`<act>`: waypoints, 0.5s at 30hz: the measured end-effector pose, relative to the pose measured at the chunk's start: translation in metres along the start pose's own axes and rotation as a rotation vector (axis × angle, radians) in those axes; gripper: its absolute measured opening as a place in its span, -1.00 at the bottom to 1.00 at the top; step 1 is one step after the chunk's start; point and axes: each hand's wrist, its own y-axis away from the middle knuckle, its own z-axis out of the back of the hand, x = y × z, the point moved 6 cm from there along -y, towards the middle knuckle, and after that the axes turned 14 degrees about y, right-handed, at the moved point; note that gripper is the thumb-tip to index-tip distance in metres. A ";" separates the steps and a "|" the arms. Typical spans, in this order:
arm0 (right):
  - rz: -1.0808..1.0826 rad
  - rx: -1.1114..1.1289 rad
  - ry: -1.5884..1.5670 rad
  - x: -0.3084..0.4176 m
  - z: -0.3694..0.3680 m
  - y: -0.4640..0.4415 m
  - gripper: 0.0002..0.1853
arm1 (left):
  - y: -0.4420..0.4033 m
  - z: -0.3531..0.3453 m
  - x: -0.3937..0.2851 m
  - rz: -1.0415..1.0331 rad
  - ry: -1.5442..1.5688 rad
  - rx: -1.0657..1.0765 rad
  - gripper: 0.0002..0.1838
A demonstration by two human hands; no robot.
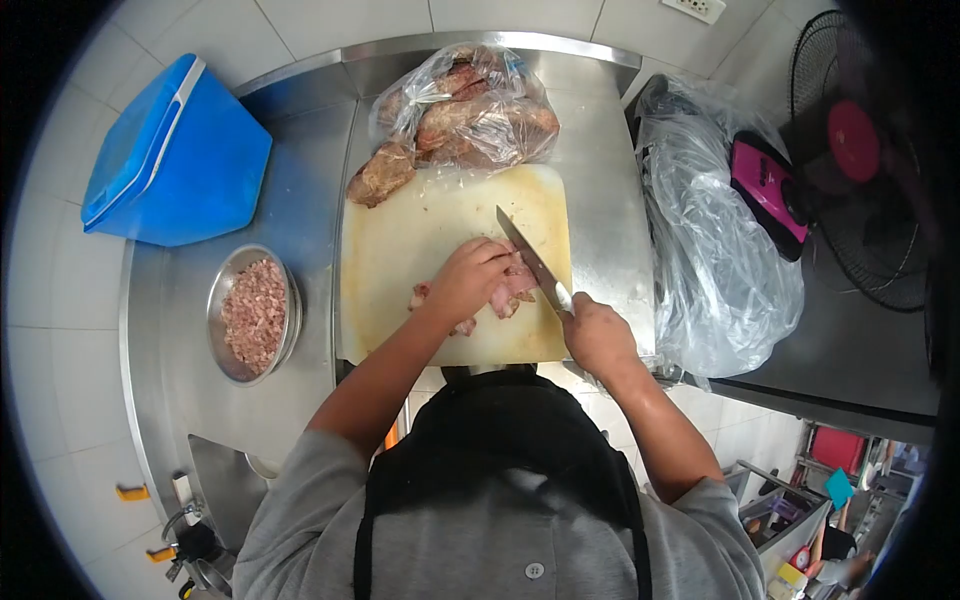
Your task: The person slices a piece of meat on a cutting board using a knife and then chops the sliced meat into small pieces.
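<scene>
My right hand (600, 340) is wrapped round the handle of a kitchen knife (528, 254), whose blade points away and to the left over the cutting board (390, 240). The blade lies along the right side of a piece of raw pink meat (508, 296). My left hand (470, 280) grips this meat from the left, its fingers curled on top and close to the blade. Smaller meat scraps (464, 327) lie under and beside my left wrist. At the board's far edge rests a clear plastic bag (480, 115) with large browned meat pieces, one piece (382, 175) poking out.
A metal bowl (253, 315) of diced meat stands left of the board on the steel counter (300, 210). Behind it is a blue cooler (180, 160). Clear plastic bags (710, 240) and a fan (855, 150) are at right. Another person (835, 555) shows at lower right.
</scene>
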 end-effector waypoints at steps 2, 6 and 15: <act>0.012 0.000 0.026 0.003 0.008 -0.002 -0.72 | 0.001 -0.006 0.006 -0.030 0.031 0.034 -0.65; 0.014 0.009 0.118 0.004 0.023 0.001 -0.75 | -0.006 0.000 0.003 -0.017 0.063 0.019 -0.75; 0.078 0.130 0.244 0.025 0.035 0.006 -0.81 | -0.005 -0.009 0.018 0.045 0.093 -0.004 -0.85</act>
